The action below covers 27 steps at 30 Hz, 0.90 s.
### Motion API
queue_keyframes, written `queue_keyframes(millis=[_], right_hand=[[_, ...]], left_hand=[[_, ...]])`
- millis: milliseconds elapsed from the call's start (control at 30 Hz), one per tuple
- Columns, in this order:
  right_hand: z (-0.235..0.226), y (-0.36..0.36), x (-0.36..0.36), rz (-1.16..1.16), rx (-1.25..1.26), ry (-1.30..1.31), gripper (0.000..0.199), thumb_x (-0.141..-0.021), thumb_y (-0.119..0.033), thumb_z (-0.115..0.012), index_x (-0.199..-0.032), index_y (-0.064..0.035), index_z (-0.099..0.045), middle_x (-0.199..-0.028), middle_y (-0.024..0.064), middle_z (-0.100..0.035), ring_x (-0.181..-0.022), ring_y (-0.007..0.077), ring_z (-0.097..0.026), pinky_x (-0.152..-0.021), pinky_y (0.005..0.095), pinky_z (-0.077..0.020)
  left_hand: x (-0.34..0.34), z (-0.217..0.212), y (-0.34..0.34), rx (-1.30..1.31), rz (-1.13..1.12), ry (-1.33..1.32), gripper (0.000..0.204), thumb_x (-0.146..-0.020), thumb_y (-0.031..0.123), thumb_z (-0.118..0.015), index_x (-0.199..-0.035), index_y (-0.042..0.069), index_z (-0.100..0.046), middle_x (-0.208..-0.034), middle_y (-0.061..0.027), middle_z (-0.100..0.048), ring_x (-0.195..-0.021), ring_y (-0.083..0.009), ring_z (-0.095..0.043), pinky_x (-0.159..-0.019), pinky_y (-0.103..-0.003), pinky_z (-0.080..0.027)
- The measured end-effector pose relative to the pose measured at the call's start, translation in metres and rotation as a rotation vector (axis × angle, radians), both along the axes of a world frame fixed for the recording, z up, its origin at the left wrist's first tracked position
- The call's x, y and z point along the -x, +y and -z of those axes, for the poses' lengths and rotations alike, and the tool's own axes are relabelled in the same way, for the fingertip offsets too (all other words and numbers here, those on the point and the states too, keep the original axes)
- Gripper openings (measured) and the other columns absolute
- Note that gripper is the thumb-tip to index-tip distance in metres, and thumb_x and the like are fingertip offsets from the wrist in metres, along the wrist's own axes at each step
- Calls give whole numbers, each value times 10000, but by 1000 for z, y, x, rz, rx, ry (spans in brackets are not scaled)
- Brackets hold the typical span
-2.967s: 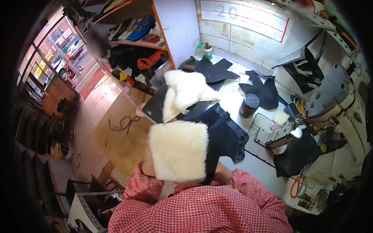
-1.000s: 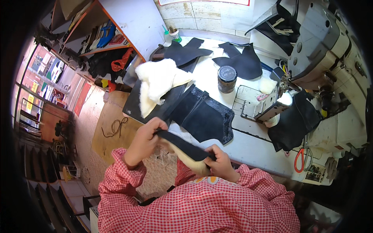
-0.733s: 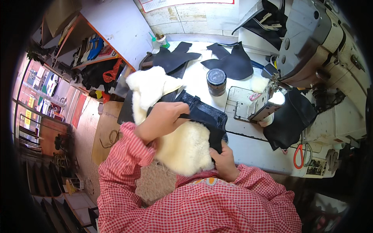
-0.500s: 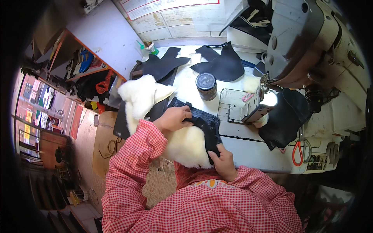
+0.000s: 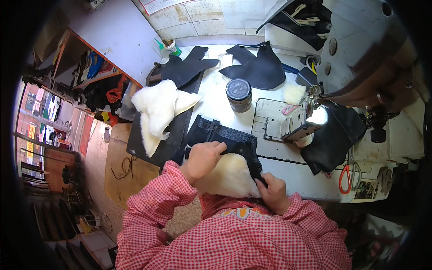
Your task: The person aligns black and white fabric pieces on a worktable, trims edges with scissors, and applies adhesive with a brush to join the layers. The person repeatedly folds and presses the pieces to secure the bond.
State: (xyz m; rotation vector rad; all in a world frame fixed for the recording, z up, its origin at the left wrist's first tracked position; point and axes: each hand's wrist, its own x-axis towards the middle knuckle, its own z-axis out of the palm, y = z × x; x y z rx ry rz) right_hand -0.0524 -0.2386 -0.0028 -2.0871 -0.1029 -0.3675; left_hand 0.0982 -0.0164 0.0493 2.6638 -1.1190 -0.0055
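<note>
Lowered onto table — fleece-lined piece (image 5: 227, 173), pinched by both hands, lies crosswise.

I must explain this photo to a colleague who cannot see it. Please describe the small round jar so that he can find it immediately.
Start at the grey sewing machine at the upper right and move left over the white table. The jar stands upright just left of the machine's flat metal plate, below the dark cut pieces. It is the only round, hard thing there, with a black lid; its neighbours are flat or fluffy.
</note>
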Motion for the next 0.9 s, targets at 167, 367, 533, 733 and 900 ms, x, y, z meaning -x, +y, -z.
queue_keyframes(millis=[167, 367, 533, 733, 900], right_hand=[[3, 14, -9, 126, -104, -168, 380, -834, -83, -732, -1195, -42, -621, -814, 168, -658, -601, 374, -623, -526, 420, -481], [8, 8, -21, -37, 52, -152, 466, -860, -94, -695, -1316, -79, -598, -689, 112, -554, -531, 303, -550, -493, 404, -447], [5, 8, -27, -52, 207, -112, 270, -833, -95, -687, -1102, -82, -675, -704, 80, -523, -623, 262, -566, -554, 392, -458], [2, 11, -30, -32, 181, -116, 261, -832, -102, -687, -1091, -74, -669, -724, 89, -540, -633, 272, -577, -559, 402, -467], [7, 15, -26, -16, 83, 1, 269, -838, -106, -685, -1106, -87, -677, -764, 110, -589, -658, 311, -600, -585, 410, -489]], left_hand=[[-19, -30, -10, -58, 177, -142, 94, -793, 93, -624, -881, 117, -604, -782, -43, -579, -724, -228, -658, -592, -354, -530], [-57, -30, -32, -194, 276, -95, 74, -836, 136, -611, -900, 106, -633, -810, -53, -598, -784, -241, -670, -630, -359, -548], [-77, -8, -37, -198, 325, -65, 127, -870, 214, -623, -922, 100, -643, -842, -63, -634, -796, -252, -674, -647, -378, -543], [-84, -1, -36, -203, 352, -57, 151, -894, 242, -614, -938, 100, -637, -791, -70, -636, -738, -271, -675, -623, -392, -529], [-94, -3, -45, -300, 406, -45, 152, -903, 190, -563, -975, 104, -665, -817, -85, -671, -710, -284, -688, -606, -406, -542]])
